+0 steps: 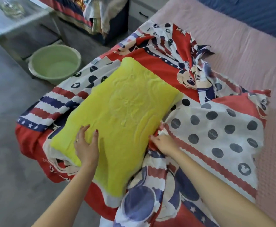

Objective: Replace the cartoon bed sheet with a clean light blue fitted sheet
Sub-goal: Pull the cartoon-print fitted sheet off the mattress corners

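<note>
One cartoon bed sheet is lying bunched on the bed. One yellow pillow is sitting at its ten o'clock side. Left hand is pressing flat on the pillow; right hand is pinching the sheet's fold.

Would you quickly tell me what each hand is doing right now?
Left hand: open, fingers spread flat on the yellow pillow.
Right hand: fingers pinch the cartoon sheet beside the pillow.
</note>
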